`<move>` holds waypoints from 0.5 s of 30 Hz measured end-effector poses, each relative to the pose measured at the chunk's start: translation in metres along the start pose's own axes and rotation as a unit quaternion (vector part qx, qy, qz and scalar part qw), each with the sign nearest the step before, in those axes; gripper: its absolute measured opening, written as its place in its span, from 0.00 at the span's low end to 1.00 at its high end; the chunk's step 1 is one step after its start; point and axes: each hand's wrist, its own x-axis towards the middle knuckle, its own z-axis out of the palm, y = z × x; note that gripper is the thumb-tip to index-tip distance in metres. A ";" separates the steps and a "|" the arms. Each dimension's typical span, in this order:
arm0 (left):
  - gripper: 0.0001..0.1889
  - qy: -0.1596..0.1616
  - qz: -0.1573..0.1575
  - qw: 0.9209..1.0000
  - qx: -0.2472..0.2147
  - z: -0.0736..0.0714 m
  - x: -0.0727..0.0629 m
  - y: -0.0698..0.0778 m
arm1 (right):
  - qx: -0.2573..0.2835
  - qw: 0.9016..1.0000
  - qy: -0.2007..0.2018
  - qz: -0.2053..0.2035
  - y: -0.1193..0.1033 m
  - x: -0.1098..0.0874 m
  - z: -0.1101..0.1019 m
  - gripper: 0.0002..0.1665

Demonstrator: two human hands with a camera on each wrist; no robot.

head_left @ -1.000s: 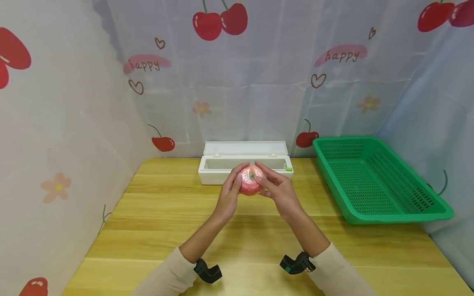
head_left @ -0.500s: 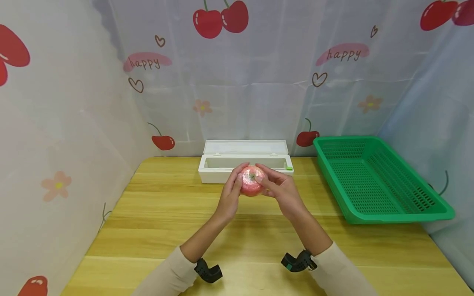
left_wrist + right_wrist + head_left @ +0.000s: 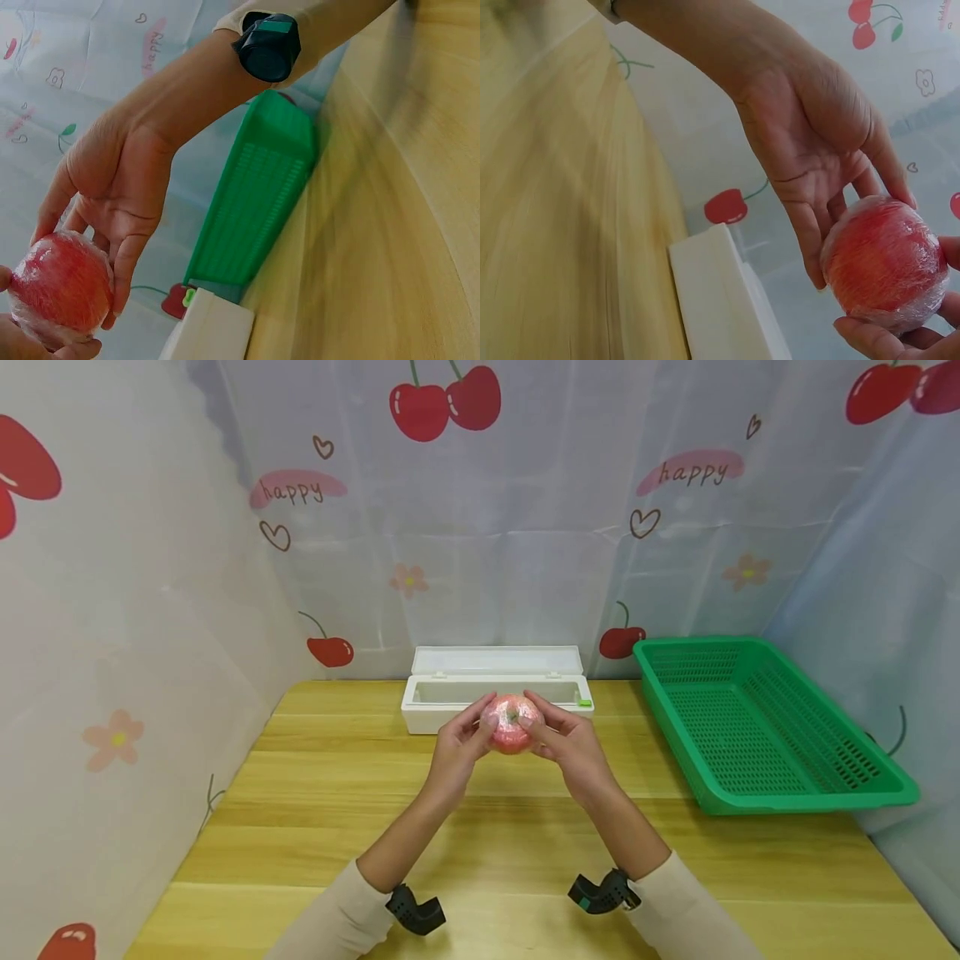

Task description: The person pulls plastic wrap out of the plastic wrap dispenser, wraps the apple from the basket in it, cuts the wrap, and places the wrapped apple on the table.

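A red apple (image 3: 512, 737) wrapped in clear plastic film is held up over the table between both hands. My left hand (image 3: 453, 752) grips its left side, thumb on the near face. From the other side my right hand (image 3: 576, 752) holds it, thumb up by the stem. Shiny creased film covers the apple (image 3: 64, 285) in the left wrist view, with bunched film at its lower side. Behind the hands stands a long white box (image 3: 435, 720) with its lid raised and a small green piece at its right end.
A green plastic basket (image 3: 810, 806) with slotted walls stands at the right of the wooden table (image 3: 330, 810). A white curtain (image 3: 517, 577) printed with cherries hangs behind. Black cameras are strapped to both wrists.
My left hand has shifted its grip slightly, its thumb now higher on the apple. The apple has moved very little. My right hand holds nearly the same position.
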 end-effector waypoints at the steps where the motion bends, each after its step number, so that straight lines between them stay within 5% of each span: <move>1: 0.25 0.001 0.001 1.000 0.003 0.000 0.000 0.000 | 0.000 1.000 -0.001 -0.003 0.000 0.000 0.000 0.32; 9: 0.27 -0.005 0.012 0.999 0.032 0.003 -0.001 -0.003 | -0.025 0.999 -0.010 -0.021 0.000 0.000 -0.004 0.31; 15: 0.27 -0.004 0.002 1.000 0.023 0.001 -0.002 0.000 | -0.075 0.995 -0.065 -0.031 -0.002 0.002 -0.012 0.33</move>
